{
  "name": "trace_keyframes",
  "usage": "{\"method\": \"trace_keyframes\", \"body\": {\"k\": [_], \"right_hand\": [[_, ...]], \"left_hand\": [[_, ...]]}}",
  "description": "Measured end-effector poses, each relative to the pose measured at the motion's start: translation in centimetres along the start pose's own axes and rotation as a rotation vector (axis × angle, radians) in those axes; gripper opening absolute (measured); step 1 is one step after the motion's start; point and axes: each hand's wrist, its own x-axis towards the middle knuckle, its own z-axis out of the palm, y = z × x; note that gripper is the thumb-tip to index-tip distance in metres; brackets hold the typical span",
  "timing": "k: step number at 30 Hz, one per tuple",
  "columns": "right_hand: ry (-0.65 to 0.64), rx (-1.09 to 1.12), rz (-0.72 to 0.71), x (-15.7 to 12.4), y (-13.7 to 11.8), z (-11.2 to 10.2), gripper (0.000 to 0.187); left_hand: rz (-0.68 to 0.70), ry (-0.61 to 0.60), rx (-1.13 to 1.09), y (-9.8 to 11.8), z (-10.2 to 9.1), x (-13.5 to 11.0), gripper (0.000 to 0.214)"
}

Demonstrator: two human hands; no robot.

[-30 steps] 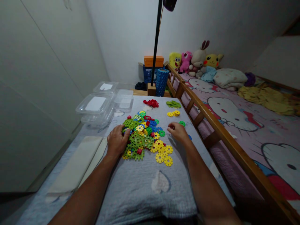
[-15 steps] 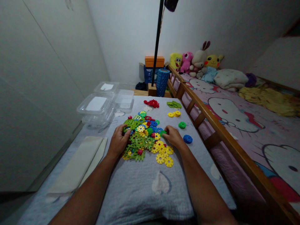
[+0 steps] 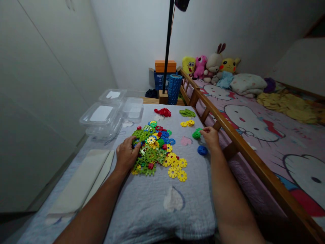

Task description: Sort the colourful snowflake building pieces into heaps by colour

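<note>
My right hand (image 3: 211,137) pinches a green notched plastic disc (image 3: 199,130) at the green disc pile (image 3: 196,135). My left hand (image 3: 127,151) rests with curled fingers on the left side of a mixed heap of plastic building pieces (image 3: 149,152); its fingertips are partly hidden there, and whether they grip a piece I cannot tell. Yellow notched discs (image 3: 177,166) lie at the heap's near right. Just below the green pile is a blue disc pile (image 3: 202,150). Farther back sit a yellow disc pile (image 3: 188,123), light green pieces (image 3: 187,113) and red pieces (image 3: 163,112).
Clear plastic boxes (image 3: 100,115) are stacked at the left of the cloth-covered table (image 3: 152,206), with a folded pale cloth (image 3: 81,183) in front. A wooden bed rail (image 3: 228,135) runs along the right side. A black pole (image 3: 167,51) stands behind the table.
My right hand has moved right from the heap's edge to the green pile, carrying a green disc. My left hand has stayed at the heap. The view has shifted slightly.
</note>
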Motion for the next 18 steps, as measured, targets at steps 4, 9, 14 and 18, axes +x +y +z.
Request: {"method": "trace_keyframes", "body": {"k": [4, 9, 14, 18], "right_hand": [[-0.04, -0.014, 0.051, 0.6, 1.6, 0.7, 0.023], [-0.052, -0.161, 0.069, 0.1, 2.3, 1.4, 0.018], [0.01, -0.287, 0.008, -0.6, 1.4, 1.0, 0.015], [-0.021, -0.283, -0.111, -2.1, -1.6, 1.5, 0.013]], "left_hand": [[-0.02, -0.009, 0.037, -0.1, 0.2, 0.0, 0.047], [0.013, -0.011, -0.036, -0.6, 0.5, 0.2, 0.049], [0.034, -0.026, -0.115, -0.6, 0.3, 0.4, 0.049], [0.027, -0.015, -0.157, -0.6, 0.3, 0.3, 0.048]]}}
